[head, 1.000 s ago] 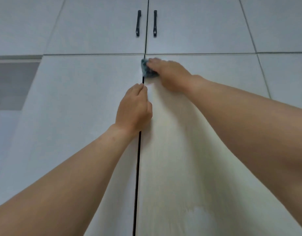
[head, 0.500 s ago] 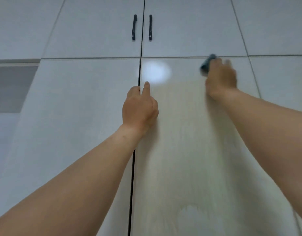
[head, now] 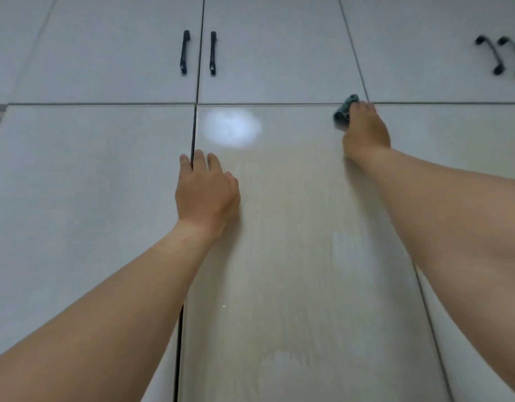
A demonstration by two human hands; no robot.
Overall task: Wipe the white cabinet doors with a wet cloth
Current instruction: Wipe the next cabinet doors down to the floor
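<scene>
A tall white cabinet door (head: 294,242) fills the middle of the view, with a bright light reflection near its top left. My right hand (head: 365,130) presses a small dark teal cloth (head: 344,108) against the door's top right corner, and most of the cloth is hidden under my fingers. My left hand (head: 205,190) lies flat with fingers spread across the dark gap between this door and the white door to its left (head: 85,213).
Above are two upper cabinet doors with a pair of black handles (head: 198,53) on either side of the centre gap. Two more black handles (head: 503,55) show at the upper right. Another white door (head: 459,134) adjoins on the right.
My right hand has swept the cloth from the door's top left corner along the top edge to its top right corner. My left hand has flattened and spread its fingers, staying at the gap.
</scene>
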